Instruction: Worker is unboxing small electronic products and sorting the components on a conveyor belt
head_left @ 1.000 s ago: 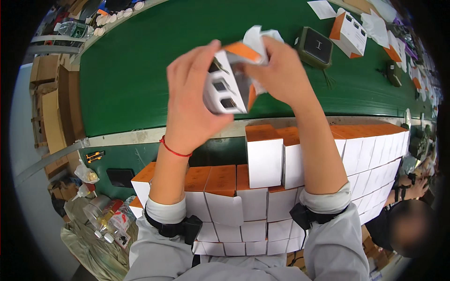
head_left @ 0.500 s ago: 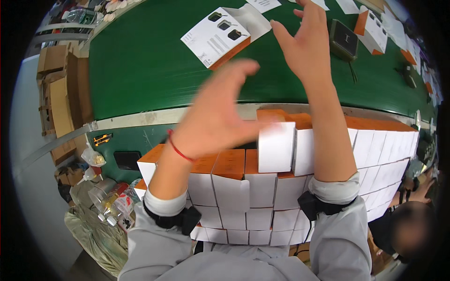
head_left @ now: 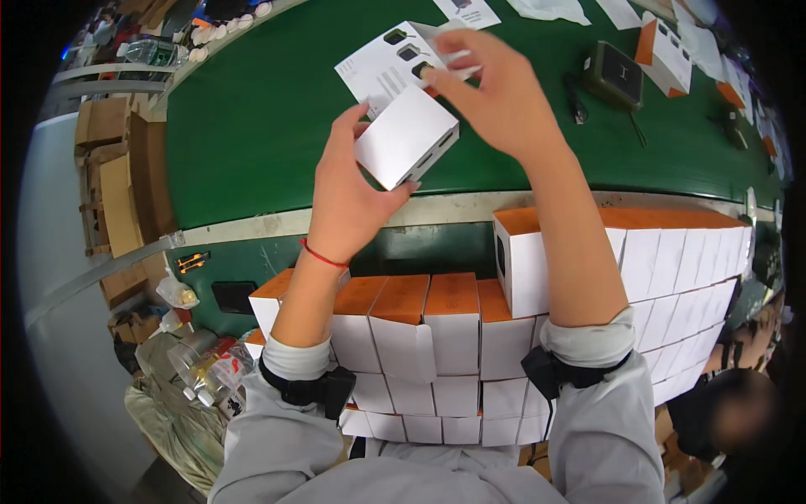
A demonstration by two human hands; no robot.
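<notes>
A white carton [head_left: 405, 134] with dark pictures on one narrow side is tilted in my left hand [head_left: 344, 185], above the near edge of the green table [head_left: 260, 151]. Its fingers and thumb wrap around the carton. Beyond it lies an opened white box [head_left: 378, 71] with pictures of small dark devices; the held carton covers its near corner. My right hand [head_left: 499, 92] is over this box's right end and flap, thumb and bent fingers apart. Slight blur hides whether they touch it. Nearby on the right sits a dark green square device [head_left: 614, 76] with a strap.
Stacked white-and-orange cartons [head_left: 453, 328] stand between me and the table, higher at right. A cable [head_left: 577, 99] lies beside the device, with another carton [head_left: 667, 55] behind. An orange cutter [head_left: 193, 261] and a dark flat object [head_left: 233, 296] are at left. A person [head_left: 739, 412] is at lower right.
My left hand has taken a carton from the top of the stack and raised it over the table edge. My right hand has moved left and down to the opened box.
</notes>
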